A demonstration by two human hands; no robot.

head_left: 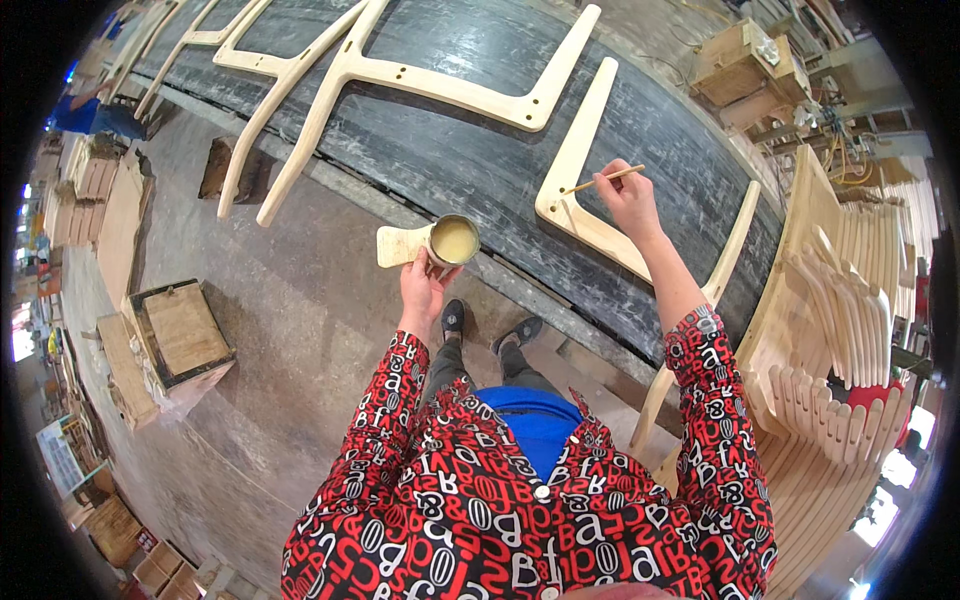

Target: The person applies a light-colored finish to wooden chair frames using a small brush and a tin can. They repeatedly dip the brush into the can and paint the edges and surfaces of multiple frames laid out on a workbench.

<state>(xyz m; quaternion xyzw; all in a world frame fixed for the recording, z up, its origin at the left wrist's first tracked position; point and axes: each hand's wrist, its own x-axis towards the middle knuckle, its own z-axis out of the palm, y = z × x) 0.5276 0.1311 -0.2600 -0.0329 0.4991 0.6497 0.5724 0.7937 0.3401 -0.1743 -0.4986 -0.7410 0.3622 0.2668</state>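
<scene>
My left hand (pixel 424 286) is closed around a small round cup (pixel 455 241) of pale yellowish liquid, held over the floor by the table's near edge. A flat, pale wooden piece (pixel 396 246) sticks out to the left of the cup, against the same hand. Between the fingers of my right hand (pixel 627 198) is a thin wooden stick (pixel 612 177). Its tip meets the corner of a pale wooden chair frame (pixel 577 217), close to the small dark holes there. That frame lies on the dark table (pixel 440 135), one leg reaching past the near edge.
Farther left, more chair frames (pixel 430 80) lie along the table. Stacked curved wooden parts (pixel 840 300) crowd the right side. A wooden box (pixel 185 330) stands on the floor at left. Cartons (pixel 740 65) sit beyond the table, and a person in blue (pixel 90 115) is at far left.
</scene>
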